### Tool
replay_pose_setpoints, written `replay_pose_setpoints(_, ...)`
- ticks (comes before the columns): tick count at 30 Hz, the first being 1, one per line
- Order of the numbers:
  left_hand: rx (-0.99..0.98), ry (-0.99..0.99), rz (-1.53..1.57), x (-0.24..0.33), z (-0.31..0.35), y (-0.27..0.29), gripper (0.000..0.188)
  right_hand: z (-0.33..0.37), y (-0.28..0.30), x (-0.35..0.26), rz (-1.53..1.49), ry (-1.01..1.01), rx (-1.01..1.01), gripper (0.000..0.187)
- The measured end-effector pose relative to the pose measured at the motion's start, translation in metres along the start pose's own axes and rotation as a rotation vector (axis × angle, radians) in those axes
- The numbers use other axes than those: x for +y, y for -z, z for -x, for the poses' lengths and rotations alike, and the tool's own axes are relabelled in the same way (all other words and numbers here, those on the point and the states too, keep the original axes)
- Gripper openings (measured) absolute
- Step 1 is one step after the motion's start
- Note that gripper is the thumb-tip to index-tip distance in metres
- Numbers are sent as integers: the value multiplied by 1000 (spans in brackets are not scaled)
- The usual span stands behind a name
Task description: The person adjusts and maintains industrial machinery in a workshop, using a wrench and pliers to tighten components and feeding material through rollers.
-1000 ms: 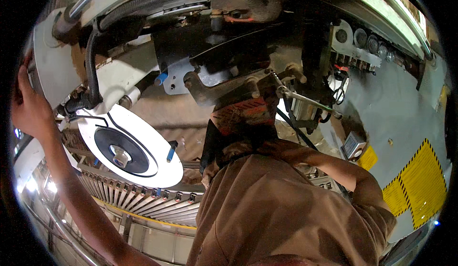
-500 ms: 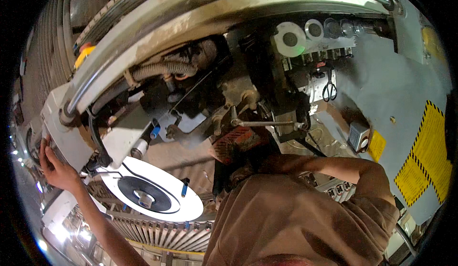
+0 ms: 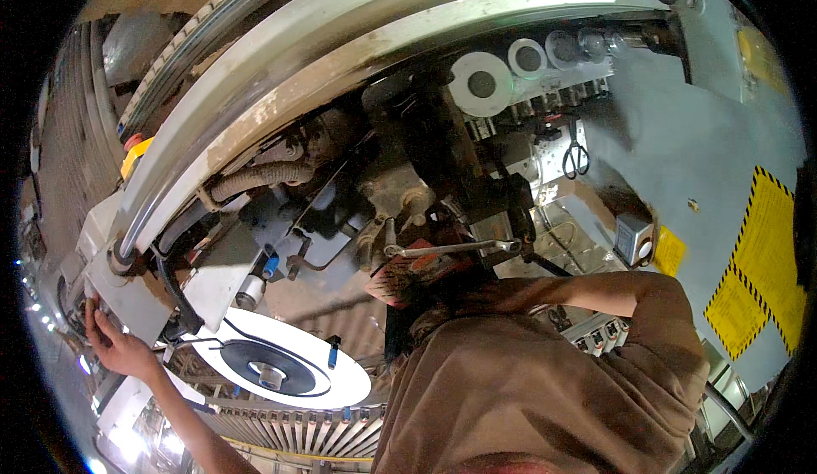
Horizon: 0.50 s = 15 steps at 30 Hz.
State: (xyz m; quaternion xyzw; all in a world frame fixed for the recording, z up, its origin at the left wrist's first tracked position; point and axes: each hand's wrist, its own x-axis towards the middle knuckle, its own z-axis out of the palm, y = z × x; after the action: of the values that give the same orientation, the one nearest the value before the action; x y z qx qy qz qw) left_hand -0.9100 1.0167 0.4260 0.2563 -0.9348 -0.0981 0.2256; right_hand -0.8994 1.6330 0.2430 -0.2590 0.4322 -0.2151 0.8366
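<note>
Inspecting, we are finding our left hand [image 3: 126,355], grip released, beside the grey housing [image 3: 136,302], far left; we cannot tell our obscured right hand's grip. We should be sighting left-hand placement directly.

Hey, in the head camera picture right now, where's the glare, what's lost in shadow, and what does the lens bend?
In the head view, lamps flare at lower left and the white disc looks washed out; the right forearm runs into deep shadow, its far end unreadable; also there, the long pale beam bows, as fisheye distortion would make it.
</note>
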Motion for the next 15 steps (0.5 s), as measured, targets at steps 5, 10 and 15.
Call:
replay_pose_setpoints(5, -11, -82, -72, -4, -2, 2, 33, -3, -2, 9, 151, 52, 6, 71)
replay_pose_setpoints(10, -8, -54, -44, -6, -1, 0, 34, -15, -25, 29, 179, 76, 49, 65)
replay_pose_setpoints(15, -13, -88, -16, -9, -4, 1, 35, -21, -50, 82, 71, 106, 65, 60)
